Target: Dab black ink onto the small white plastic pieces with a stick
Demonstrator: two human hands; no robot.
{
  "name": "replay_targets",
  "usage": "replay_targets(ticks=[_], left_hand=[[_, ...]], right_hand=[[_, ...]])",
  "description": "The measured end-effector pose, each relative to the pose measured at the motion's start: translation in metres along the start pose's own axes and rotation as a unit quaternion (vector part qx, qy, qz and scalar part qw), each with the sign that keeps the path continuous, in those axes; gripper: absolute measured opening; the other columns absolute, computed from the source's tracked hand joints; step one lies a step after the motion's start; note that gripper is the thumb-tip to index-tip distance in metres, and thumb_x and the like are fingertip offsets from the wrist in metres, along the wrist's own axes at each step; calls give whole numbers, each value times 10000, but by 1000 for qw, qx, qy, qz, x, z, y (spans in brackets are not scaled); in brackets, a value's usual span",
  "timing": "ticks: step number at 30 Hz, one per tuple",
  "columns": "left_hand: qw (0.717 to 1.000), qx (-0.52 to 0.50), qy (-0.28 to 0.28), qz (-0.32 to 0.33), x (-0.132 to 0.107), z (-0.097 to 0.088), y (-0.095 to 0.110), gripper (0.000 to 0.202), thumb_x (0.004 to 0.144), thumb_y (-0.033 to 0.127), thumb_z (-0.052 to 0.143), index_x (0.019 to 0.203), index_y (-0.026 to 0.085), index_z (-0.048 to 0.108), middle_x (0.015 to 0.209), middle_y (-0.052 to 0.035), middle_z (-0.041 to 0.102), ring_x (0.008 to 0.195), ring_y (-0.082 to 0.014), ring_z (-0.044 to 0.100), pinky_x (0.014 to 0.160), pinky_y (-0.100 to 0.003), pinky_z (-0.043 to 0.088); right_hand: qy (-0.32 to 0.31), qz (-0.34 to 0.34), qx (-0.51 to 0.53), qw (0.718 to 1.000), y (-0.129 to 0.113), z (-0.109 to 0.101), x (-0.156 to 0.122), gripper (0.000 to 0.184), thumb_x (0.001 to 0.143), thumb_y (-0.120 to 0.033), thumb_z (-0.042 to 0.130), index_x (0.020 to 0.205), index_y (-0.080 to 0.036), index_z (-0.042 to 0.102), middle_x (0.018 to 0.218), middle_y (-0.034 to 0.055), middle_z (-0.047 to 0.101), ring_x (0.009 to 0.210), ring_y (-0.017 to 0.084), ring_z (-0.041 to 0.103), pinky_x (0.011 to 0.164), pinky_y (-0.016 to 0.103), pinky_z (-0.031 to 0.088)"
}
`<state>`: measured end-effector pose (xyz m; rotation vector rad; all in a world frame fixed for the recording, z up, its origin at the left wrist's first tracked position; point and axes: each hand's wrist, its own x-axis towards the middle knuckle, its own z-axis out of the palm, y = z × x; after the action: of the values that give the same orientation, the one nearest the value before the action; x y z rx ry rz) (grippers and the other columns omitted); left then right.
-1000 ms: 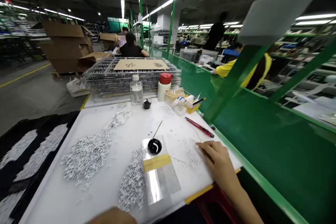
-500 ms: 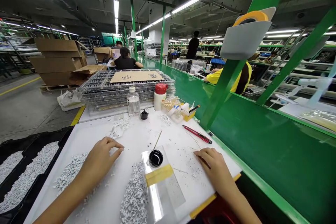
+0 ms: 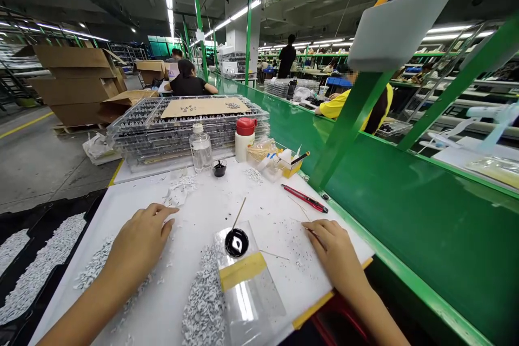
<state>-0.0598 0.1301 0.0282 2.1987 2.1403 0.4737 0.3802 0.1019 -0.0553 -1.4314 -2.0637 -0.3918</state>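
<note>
Head view: left hand (image 3: 140,240) loosely curled, empty, beside a heap of small grey-white parts (image 3: 95,265) on the white desk (image 3: 203,221). Right hand (image 3: 332,251) half-closed near scattered specks (image 3: 298,246), any grip unclear.

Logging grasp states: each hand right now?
Left hand: open, holding nothing visible.
Right hand: fingers curled, cannot tell if holding anything.

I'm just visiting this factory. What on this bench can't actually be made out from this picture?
All in the head view:

The small white pieces: too small to identify, and the lower edge cuts off the pile.
The right hand: its fingers hide whether it holds anything fine.
The black dish: glare hides what it contains.
The white bottle with a red cap: opaque, contents hidden.
</note>
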Motion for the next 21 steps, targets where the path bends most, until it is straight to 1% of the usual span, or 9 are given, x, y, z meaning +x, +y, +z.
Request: replay_targets(ticks=[4, 7, 9, 12, 14, 16, 17, 19, 21], left_hand=[[1000, 5, 14, -6, -21, -20, 5, 539, 986, 449, 332, 1240, 252, 765, 1251, -98, 733, 1115, -369, 693, 912, -534, 546], [1000, 4, 27, -14, -42, -32, 18, 442, 1018, 521, 390, 1245, 357, 733, 1277, -20, 717, 1140, -326, 694, 875, -483, 551], [997, -23, 71, 2, -55, -37, 30, 361, 1031, 536, 465, 1233, 381, 720, 1230, 7, 718, 1041, -282, 717, 842, -445, 556], [983, -73, 153, 68, -71, -37, 45, 245, 1044, 446, 583, 1214, 339, 724, 1159, -4, 719, 924, -226, 714, 753, -374, 565], [968, -80, 211, 112, -79, -33, 48, 192, 1029, 335, 656, 1204, 306, 730, 1130, -22, 731, 940, -226, 714, 786, -370, 581], [953, -72, 255, 149, -85, -27, 43, 252, 988, 215, 720, 1229, 286, 727, 1127, -48, 744, 978, -248, 722, 870, -409, 596], [946, -67, 268, 168, -87, -25, 40, 315, 963, 169, 744, 1257, 280, 721, 1136, -65, 746, 992, -263, 726, 893, -434, 602], [939, -63, 277, 191, -90, -20, 32, 430, 926, 120, 778, 1318, 277, 703, 1167, -97, 743, 1005, -290, 734, 876, -467, 620], [936, -66, 284, 199, -92, -17, 28, 454, 913, 117, 793, 1328, 278, 705, 1163, -116, 741, 991, -307, 738, 834, -486, 633]], right_hand=[[17, 9, 18, 1000, -2, -3, 1, 217, 1062, -343, 647, 1194, -175, 688, 1104, 55, 704, 951, 169, 691, 860, 360, 627], [8, 20, 46, 999, -8, -11, 5, 205, 1067, -341, 635, 1173, -176, 696, 1101, 54, 706, 983, 179, 688, 910, 388, 615], [-10, 23, 67, 997, -16, -20, 11, 203, 1073, -342, 624, 1163, -177, 700, 1105, 56, 706, 1004, 185, 685, 933, 400, 604], [-47, 7, 106, 993, -31, -32, 23, 212, 1090, -337, 589, 1178, -182, 705, 1110, 65, 712, 1013, 192, 685, 918, 394, 589], [-78, -18, 134, 988, -43, -38, 31, 219, 1097, -342, 575, 1180, -194, 713, 1101, 73, 724, 1007, 202, 686, 892, 392, 570], [-106, -43, 158, 981, -56, -41, 36, 221, 1096, -357, 575, 1179, -213, 721, 1096, 77, 736, 1012, 213, 678, 879, 392, 544], [-120, -53, 167, 977, -63, -41, 37, 219, 1092, -363, 582, 1177, -220, 724, 1096, 78, 739, 1015, 218, 671, 872, 393, 530], [-147, -62, 180, 971, -74, -39, 38, 196, 1083, -353, 595, 1126, -221, 734, 1086, 76, 741, 1004, 226, 651, 858, 397, 498], [-170, -57, 184, 966, -83, -37, 38, 193, 1086, -314, 586, 1041, -205, 738, 1059, 75, 741, 979, 231, 630, 847, 402, 461]])
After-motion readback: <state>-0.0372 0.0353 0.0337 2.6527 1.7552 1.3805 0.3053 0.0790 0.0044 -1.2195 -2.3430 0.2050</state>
